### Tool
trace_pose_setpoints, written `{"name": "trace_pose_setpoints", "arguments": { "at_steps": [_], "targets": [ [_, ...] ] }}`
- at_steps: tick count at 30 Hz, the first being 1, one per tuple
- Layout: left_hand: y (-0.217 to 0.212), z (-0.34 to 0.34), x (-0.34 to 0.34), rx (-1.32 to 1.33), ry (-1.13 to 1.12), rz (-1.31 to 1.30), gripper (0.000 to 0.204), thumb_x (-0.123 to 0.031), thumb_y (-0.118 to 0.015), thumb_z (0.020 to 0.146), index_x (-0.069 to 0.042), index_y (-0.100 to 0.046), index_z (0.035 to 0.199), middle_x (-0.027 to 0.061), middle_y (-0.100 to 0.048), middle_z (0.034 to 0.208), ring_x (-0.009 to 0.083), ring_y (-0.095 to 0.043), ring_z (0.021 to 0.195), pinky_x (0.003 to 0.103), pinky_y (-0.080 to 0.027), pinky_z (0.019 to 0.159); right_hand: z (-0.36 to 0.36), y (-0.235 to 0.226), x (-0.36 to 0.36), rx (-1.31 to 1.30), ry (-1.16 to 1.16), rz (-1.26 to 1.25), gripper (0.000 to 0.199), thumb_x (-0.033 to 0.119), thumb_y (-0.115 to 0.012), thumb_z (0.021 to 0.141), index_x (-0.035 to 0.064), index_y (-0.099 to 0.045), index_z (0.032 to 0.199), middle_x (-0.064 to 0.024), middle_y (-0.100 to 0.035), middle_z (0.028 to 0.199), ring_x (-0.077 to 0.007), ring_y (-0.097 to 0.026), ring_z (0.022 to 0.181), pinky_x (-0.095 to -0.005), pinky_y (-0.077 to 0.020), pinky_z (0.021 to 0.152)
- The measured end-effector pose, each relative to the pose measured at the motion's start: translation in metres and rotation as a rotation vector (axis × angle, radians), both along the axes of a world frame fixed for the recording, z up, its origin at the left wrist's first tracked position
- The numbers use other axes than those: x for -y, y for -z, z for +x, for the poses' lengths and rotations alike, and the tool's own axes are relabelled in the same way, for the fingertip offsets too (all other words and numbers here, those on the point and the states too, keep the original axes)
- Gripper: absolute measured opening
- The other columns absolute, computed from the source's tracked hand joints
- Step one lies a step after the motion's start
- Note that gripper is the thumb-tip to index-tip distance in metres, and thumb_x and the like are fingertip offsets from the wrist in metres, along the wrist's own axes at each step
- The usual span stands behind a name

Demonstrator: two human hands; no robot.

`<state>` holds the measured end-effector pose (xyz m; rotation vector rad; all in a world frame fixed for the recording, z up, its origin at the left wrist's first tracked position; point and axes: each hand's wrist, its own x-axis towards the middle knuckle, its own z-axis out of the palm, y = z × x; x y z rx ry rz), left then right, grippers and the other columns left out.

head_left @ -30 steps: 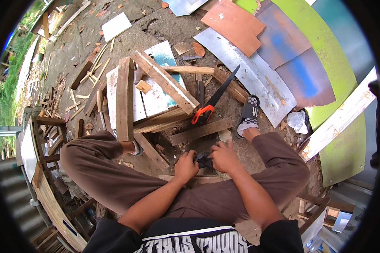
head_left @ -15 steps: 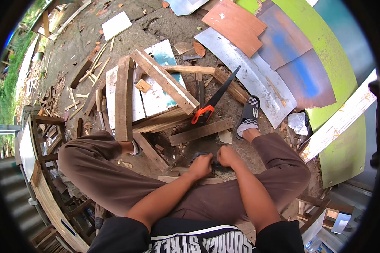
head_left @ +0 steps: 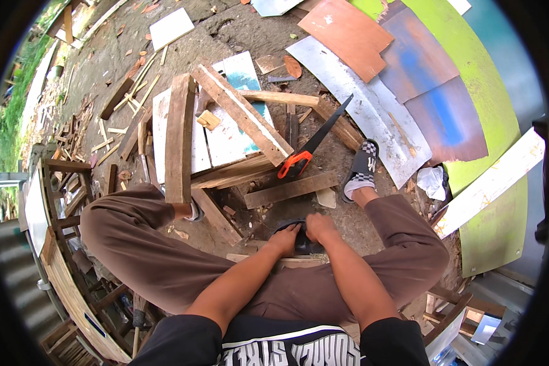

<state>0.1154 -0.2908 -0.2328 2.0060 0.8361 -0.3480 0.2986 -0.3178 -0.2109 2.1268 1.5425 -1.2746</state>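
Dirt ground strewn with planks and panels surrounds the seated person. Both hands meet between the knees on a dark object (head_left: 300, 239): left hand (head_left: 285, 238) and right hand (head_left: 320, 227) each with grip closed around it, above a plank (head_left: 287, 262). A saw (head_left: 311, 149) lies ahead, untouched. Seemingly the hands are positioning it; any next move needs a steady hold.

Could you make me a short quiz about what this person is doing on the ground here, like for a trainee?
1. True or false: the hand saw with the orange handle is held in the right hand.
2. What do both hands rest on? A) a dark object between the knees B) a white board C) a sandal
3. Which foot wears the checkered sandal?

Key: 1 false, the saw lies on the planks; 2 A, the left hand touches it too; 3 the right.
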Motion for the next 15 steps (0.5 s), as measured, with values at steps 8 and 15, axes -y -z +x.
{"name": "trace_pose_setpoints", "arguments": {
  "at_steps": [8, 15],
  "targets": [
    [0.03, 0.001, -0.021, -0.33, 0.309, -0.322, 0.06, -0.012, -0.062, 0.091, -0.011, -0.062, 0.151, 0.0192, -0.06, 0.153, 0.0363, -0.058, 0.141, 0.049, -0.048, 0.118, -0.001, 0.071, 0.007, -0.462, 0.005, -0.307, 0.032, -0.002, -0.058, 0.088, 0.0026, -0.084, 0.105, -0.0259, -0.077, 0.117, -0.033, -0.077, 0.11, -0.0407, -0.0626, 0.092],
    [0.029, 0.03, -0.008, -0.505, 0.534, -0.416, 0.079, -0.018, -0.062, 0.097, -0.029, -0.035, 0.17, 0.0011, -0.011, 0.183, 0.0422, -0.029, 0.162, 0.066, -0.035, 0.124, -0.004, 0.103, 0.019, 0.092, -0.072, -0.341, 0.032, 0.011, -0.06, 0.101, 0.0094, -0.076, 0.129, -0.0159, -0.073, 0.136, -0.0345, -0.071, 0.126, -0.0516, -0.0498, 0.111]
  ]
}}
